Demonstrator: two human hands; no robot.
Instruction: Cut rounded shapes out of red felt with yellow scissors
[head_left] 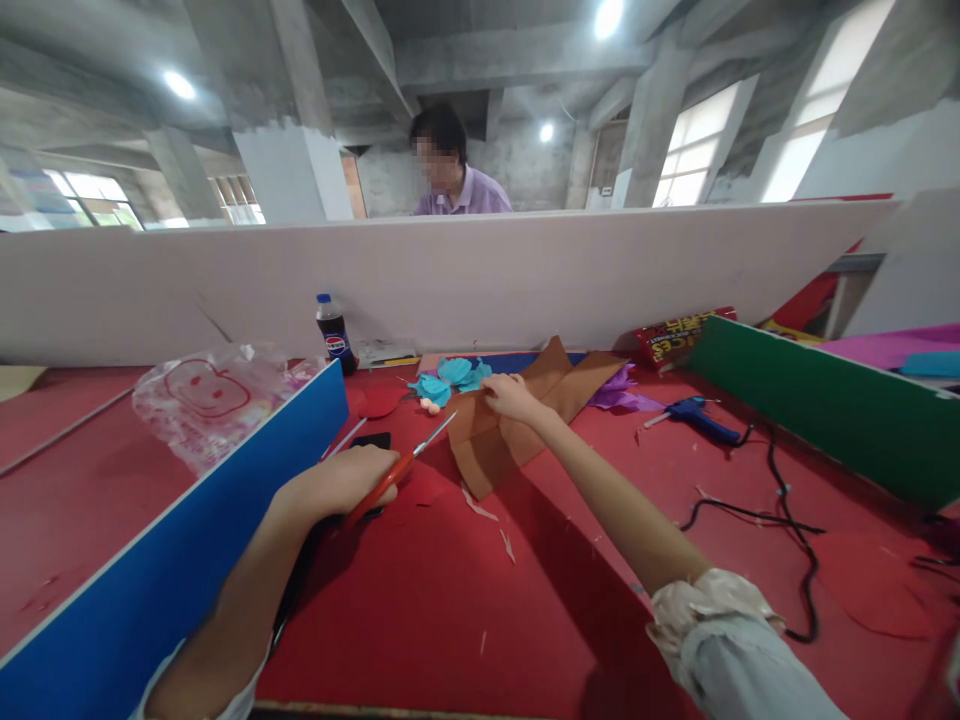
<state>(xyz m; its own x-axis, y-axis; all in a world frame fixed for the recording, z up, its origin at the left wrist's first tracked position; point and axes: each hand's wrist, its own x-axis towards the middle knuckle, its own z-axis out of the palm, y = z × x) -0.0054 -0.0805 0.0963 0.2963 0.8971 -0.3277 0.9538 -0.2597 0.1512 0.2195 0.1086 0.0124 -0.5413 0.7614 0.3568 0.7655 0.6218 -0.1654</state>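
Note:
My left hand [341,485] is closed around the handles of scissors [396,477] with red-orange grips. The blades look shut or nearly so, their tips pointing at a brown sheet [480,455] of paper or cloth. My right hand [514,400] has its fingers bent onto that creased sheet, pinching it near the left edge. Just beyond lie blue paper flower-like pieces [454,373], with small pale round beads [429,405] in front of them. Purple crinkled paper [619,392] shows from under the brown sheet's right side. A dark flat object [373,440] is partly hidden behind my left hand.
A blue panel [187,530] stands on the left and a green panel [817,410] on the right. A blue glue gun [701,420] trails a black cord [799,530]. A cola bottle [335,333] stands at the back. Beyond the white partition [480,280] is a person [457,175].

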